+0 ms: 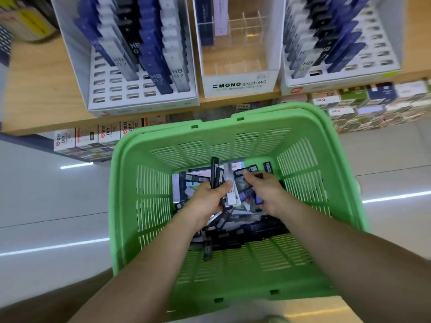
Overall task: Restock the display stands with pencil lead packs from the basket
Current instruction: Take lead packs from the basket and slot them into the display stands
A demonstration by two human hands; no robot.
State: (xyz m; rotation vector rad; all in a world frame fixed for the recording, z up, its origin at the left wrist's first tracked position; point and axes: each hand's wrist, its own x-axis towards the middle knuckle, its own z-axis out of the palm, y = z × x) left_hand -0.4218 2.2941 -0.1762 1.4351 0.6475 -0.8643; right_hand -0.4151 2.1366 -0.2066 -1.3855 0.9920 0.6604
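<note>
Black packs [215,173] in curled left hand [207,198]

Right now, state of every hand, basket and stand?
green basket: holds loose packs
left hand: gripping dark lead packs, upright
right hand: among loose packs, grip unclear
left stand: partly stocked, front slots empty
MONO stand: nearly empty
right stand: partly stocked

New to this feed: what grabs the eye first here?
The bright green slotted plastic basket fills the centre, with a loose pile of dark pencil lead packs at its bottom. Both hands are inside it: the left hand grips a bunch of slim black packs upright, and the right hand reaches into the pile. On the wooden shelf above, the clear MONO graph MG stand in the middle is almost empty.
</note>
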